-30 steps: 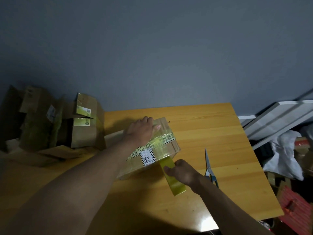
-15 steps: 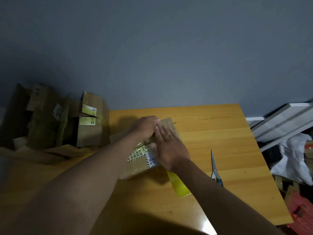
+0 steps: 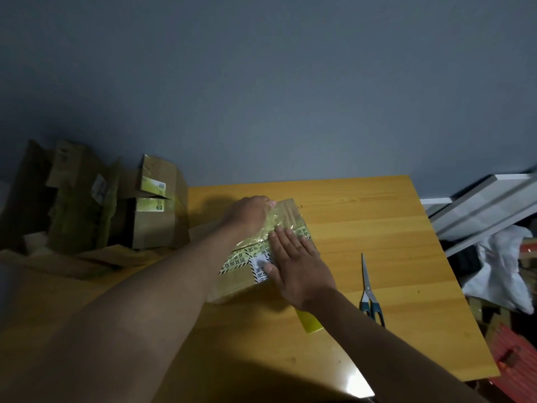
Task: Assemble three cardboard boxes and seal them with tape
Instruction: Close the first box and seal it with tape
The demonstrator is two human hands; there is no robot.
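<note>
The right hand (image 3: 293, 266) lies flat on top of the cardboard box (image 3: 247, 274), its fingers straight and together, pressing down on the shiny tape (image 3: 279, 225) that runs across the lid; it holds nothing. The left hand (image 3: 247, 215) rests on the far end of the same box with its fingers bent over the far edge, bearing down on the tape there rather than gripping anything. The box is closed, so what is inside cannot be seen; a printed strip with black-and-white striped edges (image 3: 235, 258) crosses its top under the clear tape. A loose yellow-green tail of tape (image 3: 309, 322) hangs from the near side of the box and lies on the table just below the right wrist. The box sits near the middle of the wooden table (image 3: 392, 228). A pair of scissors (image 3: 369, 292) lies closed on the table to the right of the box, apart from it, blades pointing away. At the table's left end stands a pile of other cardboard boxes (image 3: 151, 216), some with flaps open, their insides too dark to make out.
</note>
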